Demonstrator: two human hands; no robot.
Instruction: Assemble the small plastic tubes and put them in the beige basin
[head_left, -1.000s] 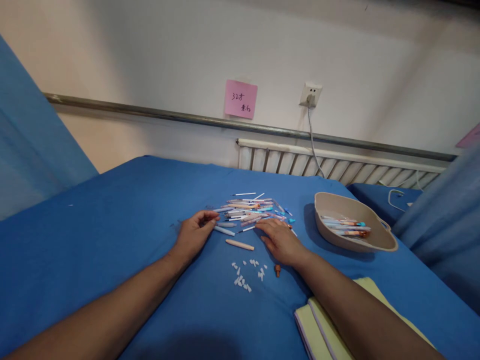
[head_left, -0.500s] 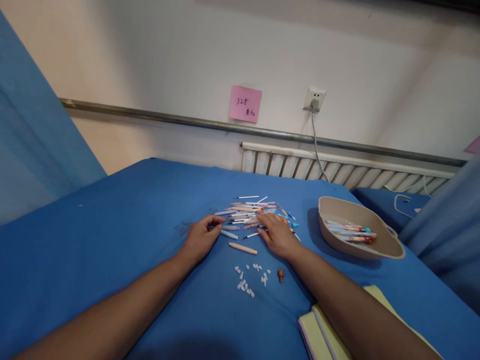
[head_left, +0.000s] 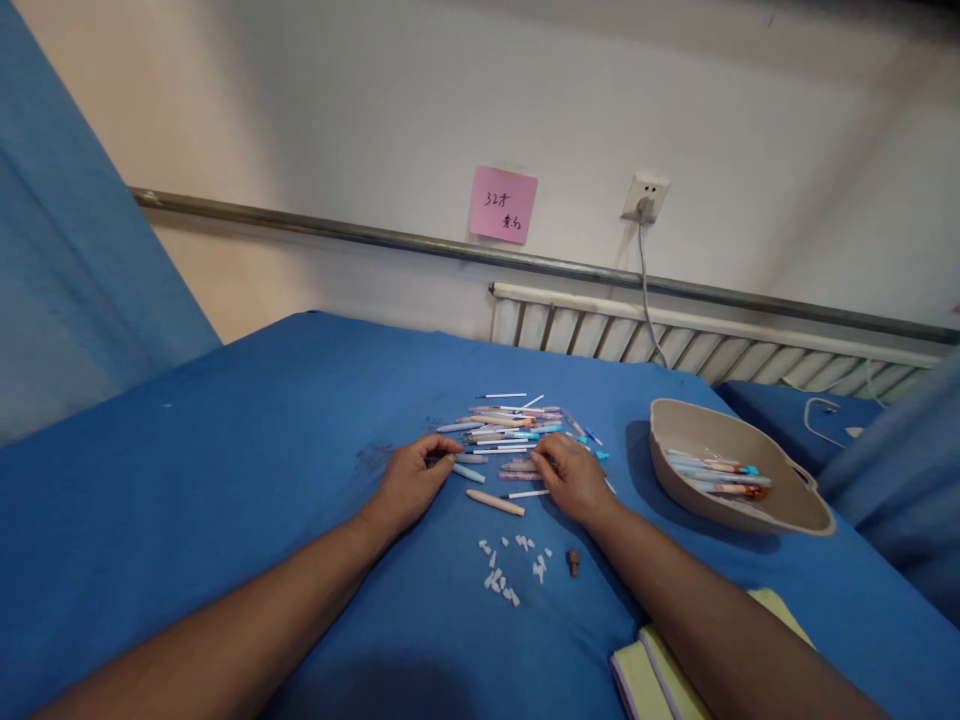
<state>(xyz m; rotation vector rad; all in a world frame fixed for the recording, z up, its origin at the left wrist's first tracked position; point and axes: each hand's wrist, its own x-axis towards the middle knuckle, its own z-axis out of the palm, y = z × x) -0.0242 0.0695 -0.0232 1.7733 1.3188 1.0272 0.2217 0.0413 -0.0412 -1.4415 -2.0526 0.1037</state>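
Pens (head_left: 501, 421) and thin white refills (head_left: 504, 395) lie heaped at the middle of the blue cover (head_left: 225, 480), mostly along the nine-to-three line. At the heap's eight o'clock, the left hand (head_left: 412, 478) has thumb and forefinger nearly together beside a pale blue barrel (head_left: 470, 474); whether they pinch anything I cannot tell. At four o'clock, the right hand (head_left: 576, 482) curls its fingers loosely at the ends of some pinkish barrels (head_left: 517, 468), its hold on them equally unclear. One peach barrel (head_left: 495, 502) lies at six, small white tips (head_left: 497, 580) scattered beyond it. A brown piece (head_left: 574, 562) sits at five, and a beige basin (head_left: 720, 512) with more pens inside stands at three
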